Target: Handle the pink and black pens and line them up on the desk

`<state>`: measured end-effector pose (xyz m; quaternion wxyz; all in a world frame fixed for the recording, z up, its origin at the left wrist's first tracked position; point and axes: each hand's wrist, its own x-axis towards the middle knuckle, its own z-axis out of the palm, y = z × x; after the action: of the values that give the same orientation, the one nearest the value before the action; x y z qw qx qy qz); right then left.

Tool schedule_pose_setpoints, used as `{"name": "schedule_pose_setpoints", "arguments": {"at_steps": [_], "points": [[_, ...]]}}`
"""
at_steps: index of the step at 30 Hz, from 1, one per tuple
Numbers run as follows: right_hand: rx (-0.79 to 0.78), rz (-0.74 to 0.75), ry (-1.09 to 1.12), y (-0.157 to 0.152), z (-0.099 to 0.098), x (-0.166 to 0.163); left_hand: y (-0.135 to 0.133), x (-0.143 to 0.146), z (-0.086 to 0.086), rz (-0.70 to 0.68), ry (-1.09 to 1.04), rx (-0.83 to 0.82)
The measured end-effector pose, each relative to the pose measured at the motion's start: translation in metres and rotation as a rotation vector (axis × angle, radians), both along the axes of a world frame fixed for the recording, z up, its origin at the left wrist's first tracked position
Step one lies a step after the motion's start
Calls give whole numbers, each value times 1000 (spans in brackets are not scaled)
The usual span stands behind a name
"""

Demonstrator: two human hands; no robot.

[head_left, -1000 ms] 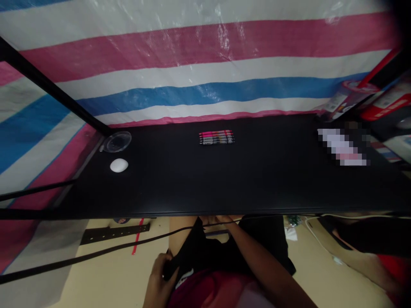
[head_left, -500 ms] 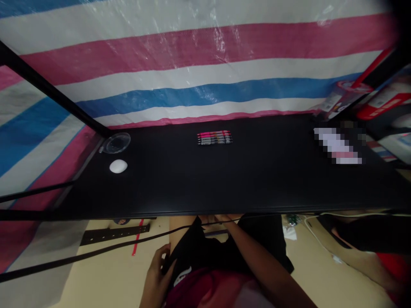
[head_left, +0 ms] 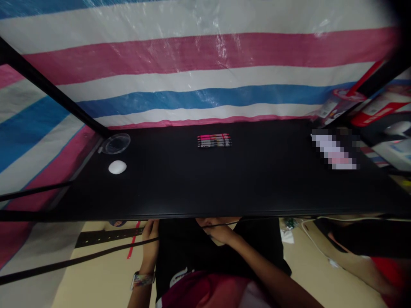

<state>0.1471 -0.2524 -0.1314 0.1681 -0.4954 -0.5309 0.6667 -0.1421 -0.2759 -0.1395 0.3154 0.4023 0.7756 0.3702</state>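
Both of my hands are below the front edge of the black table. My left hand reaches up toward the underside of the edge, with a watch on its wrist; its fingertips are hidden by the edge. My right hand lies curled over my black shorts just under the edge, with a black cable crossing by it. On the tabletop, a row of several pink and black pens lies near the back, well away from both hands.
A clear plastic lid and a white egg-shaped object sit at the table's left end. A blurred patch and red boxes are at the right. A striped tarp hangs behind. A black bar slants at left.
My left hand has risen from my hip up to the table's front edge, showing the watch. My right hand has shifted slightly. The view has tilted a little.
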Motion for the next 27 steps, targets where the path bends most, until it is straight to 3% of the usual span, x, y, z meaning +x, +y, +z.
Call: {"name": "schedule_pose_setpoints", "arguments": {"at_steps": [3, 5, 7, 9, 10, 12, 13, 15, 17, 18, 19, 22, 25, 27], "points": [[23, 131, -110, -19, 13, 18, 12, -1, 4, -17, 81, 38], [33, 242, -72, -24, 41, 39, 10, -8, 19, -82, 133, 31], [-49, 360, 153, -21, 79, 63, 4, -19, 49, -221, 97, -68], [-130, 380, 411, -10, 118, 86, -3, -30, 88, -497, -47, -221], [-117, 359, 514, -1, 135, 95, -5, -34, 109, -551, -105, -265], [9, 164, 655, 21, 155, 106, -1, -38, 147, -573, -188, -290], [91, 15, 648, 34, 158, 108, 5, -37, 162, -603, -214, -284], [337, -316, 531, 67, 153, 108, 28, -31, 182, -525, -227, -111], [611, -683, 321, 104, 137, 107, 62, -20, 187, -456, -225, 85], [714, -799, 225, 123, 129, 108, 82, -14, 185, -407, -240, 188], [777, -821, 135, 143, 122, 110, 104, -8, 180, -392, -255, 249], [920, -784, -76, 197, 107, 118, 169, 12, 158, -531, -151, 279], [823, -800, -58, 240, 99, 121, 223, 42, 136, -533, -53, 354], [774, -836, -9, 259, 95, 117, 251, 69, 124, -559, -112, 388]]}}
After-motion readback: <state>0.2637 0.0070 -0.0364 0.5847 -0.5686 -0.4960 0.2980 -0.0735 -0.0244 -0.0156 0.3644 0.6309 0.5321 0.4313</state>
